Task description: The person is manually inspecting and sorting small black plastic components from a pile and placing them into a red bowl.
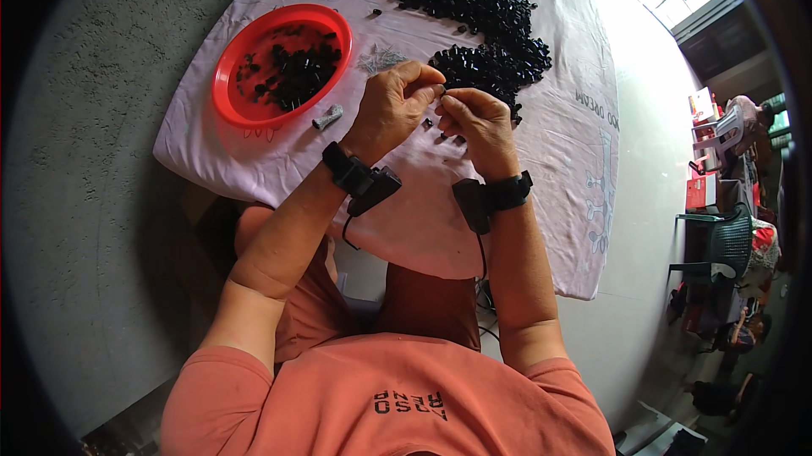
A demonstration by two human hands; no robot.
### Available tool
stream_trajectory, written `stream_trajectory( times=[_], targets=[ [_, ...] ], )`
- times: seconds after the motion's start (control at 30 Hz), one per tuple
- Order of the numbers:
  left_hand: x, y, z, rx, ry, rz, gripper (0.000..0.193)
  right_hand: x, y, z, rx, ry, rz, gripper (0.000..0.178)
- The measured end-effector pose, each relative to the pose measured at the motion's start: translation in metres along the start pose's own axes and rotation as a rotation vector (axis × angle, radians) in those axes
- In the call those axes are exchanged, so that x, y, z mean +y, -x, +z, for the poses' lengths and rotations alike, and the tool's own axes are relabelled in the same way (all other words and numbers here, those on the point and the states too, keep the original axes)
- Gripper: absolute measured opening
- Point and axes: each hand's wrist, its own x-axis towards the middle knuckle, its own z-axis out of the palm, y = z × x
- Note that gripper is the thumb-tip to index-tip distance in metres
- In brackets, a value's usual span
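My left hand (391,109) and my right hand (479,123) meet over the cloth-covered table, fingertips almost touching. Between them, pinched by thumbs and forefingers, is a small dark piece (441,92); it is mostly covered, so its exact kind cannot be told. Just beyond my hands lies a big heap of small shiny black plastic pieces (474,8). A little pile of thin silvery pins (381,59) rests beside my left hand. A few loose black pieces (428,123) lie under my hands.
To the left stands a red round tray (222,88) with black pieces in it. Near it lies a small grey cylinder (327,117). A pale printed cloth (558,202) covers the table. Far right are a green plastic chair (719,240) and stacked goods. Wrist straps carry hanging cables.
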Motion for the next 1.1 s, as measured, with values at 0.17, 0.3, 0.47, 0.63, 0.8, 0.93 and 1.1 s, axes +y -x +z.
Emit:
stream_trajectory(
  times=[0.17, 0.3, 0.47, 0.63, 0.8, 0.93, 1.1],
  targets=[
    [0.0, 0.0, 0.002, 0.003, -0.018, 0.01, 0.012, 0.004, -0.001, -0.002, 0.003, -0.02, -0.005, 0.016],
    [0.002, 0.0, -0.001, -0.002, -0.012, -0.005, 0.012, 0.006, 0.0, -0.001, 0.007, -0.05, 0.001, 0.016],
    [0.0, -0.001, 0.0, 0.047, 0.014, 0.034, 0.011, 0.004, 0.001, 0.001, 0.009, -0.049, 0.015, 0.017],
    [0.005, 0.001, -0.003, 0.019, -0.082, 0.045, 0.013, 0.002, 0.002, 0.003, 0.013, -0.055, 0.04, 0.018],
    [0.011, -0.001, -0.001, 0.016, -0.111, 0.065, 0.011, -0.001, 0.001, 0.0, 0.023, -0.094, 0.026, 0.016],
    [0.001, 0.0, -0.002, 0.046, -0.125, 0.097, 0.008, -0.002, 0.002, 0.003, -0.002, -0.082, 0.019, 0.016],
    [0.002, 0.0, 0.0, 0.038, -0.151, 0.127, 0.007, -0.004, 0.004, 0.003, 0.017, -0.079, 0.024, 0.014]
  ],
)
